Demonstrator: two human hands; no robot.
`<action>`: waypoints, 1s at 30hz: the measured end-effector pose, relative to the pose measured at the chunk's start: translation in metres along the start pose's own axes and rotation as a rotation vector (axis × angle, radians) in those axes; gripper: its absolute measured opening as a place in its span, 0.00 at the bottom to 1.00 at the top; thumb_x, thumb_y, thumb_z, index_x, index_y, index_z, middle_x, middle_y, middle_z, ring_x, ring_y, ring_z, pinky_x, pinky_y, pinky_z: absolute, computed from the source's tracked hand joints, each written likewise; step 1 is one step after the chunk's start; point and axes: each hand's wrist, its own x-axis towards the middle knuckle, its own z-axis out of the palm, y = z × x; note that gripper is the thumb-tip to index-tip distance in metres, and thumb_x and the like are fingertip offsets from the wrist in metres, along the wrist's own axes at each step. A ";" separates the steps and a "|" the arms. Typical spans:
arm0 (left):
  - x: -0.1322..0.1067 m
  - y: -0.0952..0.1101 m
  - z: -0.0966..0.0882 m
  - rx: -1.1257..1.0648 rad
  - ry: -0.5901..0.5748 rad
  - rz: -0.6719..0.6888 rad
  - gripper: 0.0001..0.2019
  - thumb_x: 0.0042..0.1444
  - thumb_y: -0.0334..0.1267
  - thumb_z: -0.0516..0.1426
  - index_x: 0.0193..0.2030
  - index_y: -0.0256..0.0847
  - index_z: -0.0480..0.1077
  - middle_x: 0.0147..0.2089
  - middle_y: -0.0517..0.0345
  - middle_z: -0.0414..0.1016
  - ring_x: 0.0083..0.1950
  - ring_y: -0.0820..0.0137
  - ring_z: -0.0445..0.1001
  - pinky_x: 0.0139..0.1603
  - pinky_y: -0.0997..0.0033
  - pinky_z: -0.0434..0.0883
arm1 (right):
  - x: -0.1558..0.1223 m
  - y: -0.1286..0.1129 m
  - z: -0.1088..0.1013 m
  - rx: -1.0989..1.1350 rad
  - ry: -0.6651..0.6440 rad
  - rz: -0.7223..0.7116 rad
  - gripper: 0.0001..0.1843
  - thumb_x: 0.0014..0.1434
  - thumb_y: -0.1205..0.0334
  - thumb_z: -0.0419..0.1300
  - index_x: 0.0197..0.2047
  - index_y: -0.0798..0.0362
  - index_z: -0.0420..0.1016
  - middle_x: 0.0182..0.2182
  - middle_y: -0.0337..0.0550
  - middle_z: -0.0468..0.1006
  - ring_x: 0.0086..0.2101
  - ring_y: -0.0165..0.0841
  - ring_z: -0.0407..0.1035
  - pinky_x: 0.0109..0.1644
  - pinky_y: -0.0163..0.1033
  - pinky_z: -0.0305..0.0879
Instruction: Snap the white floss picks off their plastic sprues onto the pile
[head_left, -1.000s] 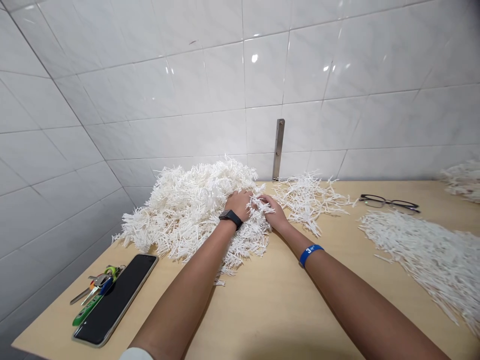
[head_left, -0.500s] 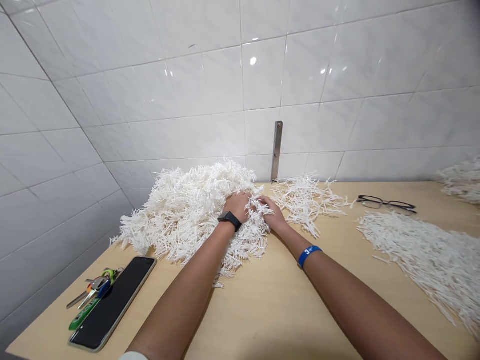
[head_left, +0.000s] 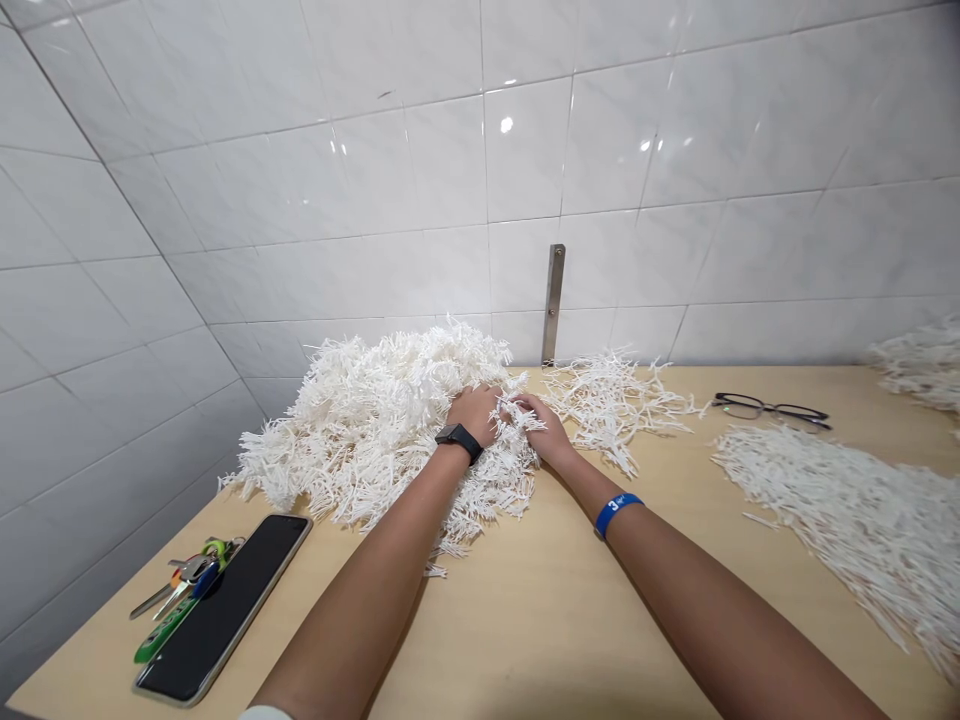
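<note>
A large heap of white, fringed, string-like strands [head_left: 375, 410] lies on the left of the table, against the tiled wall. My left hand [head_left: 474, 412], with a black watch at the wrist, presses into the right side of this heap. Its fingers are curled into the strands and their tips are hidden. Close by on the right, my right hand [head_left: 547, 430] has its fingers closed round a tuft of the same strands [head_left: 525, 412]. A blue wristband circles my right forearm.
A thinner spread of strands [head_left: 615, 400] lies right of my hands. Farther right are black-framed glasses [head_left: 772, 408], a wide pile of short white pieces [head_left: 847, 500] and another pile [head_left: 922, 360]. A phone [head_left: 225, 610] and keys [head_left: 191, 575] lie front left. A metal bracket [head_left: 553, 305] is on the wall.
</note>
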 end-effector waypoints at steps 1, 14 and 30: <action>0.000 0.000 0.000 -0.001 0.000 0.001 0.13 0.58 0.42 0.51 0.48 0.43 0.67 0.51 0.51 0.70 0.54 0.57 0.67 0.50 0.60 0.67 | 0.000 0.000 0.000 0.001 -0.002 -0.001 0.14 0.53 0.59 0.58 0.44 0.50 0.71 0.42 0.44 0.79 0.45 0.40 0.71 0.51 0.44 0.65; -0.001 0.000 -0.002 0.008 -0.011 -0.008 0.14 0.58 0.42 0.50 0.49 0.43 0.66 0.51 0.50 0.70 0.54 0.57 0.67 0.49 0.60 0.67 | -0.001 -0.002 -0.001 0.006 0.003 -0.013 0.15 0.50 0.62 0.57 0.43 0.50 0.72 0.42 0.44 0.79 0.45 0.41 0.72 0.51 0.45 0.65; -0.001 0.000 0.000 0.011 0.034 0.015 0.14 0.57 0.42 0.50 0.49 0.42 0.65 0.51 0.50 0.71 0.52 0.56 0.68 0.47 0.60 0.67 | 0.001 -0.001 0.000 0.014 0.000 0.009 0.14 0.53 0.58 0.58 0.43 0.50 0.71 0.42 0.44 0.78 0.45 0.40 0.71 0.51 0.44 0.64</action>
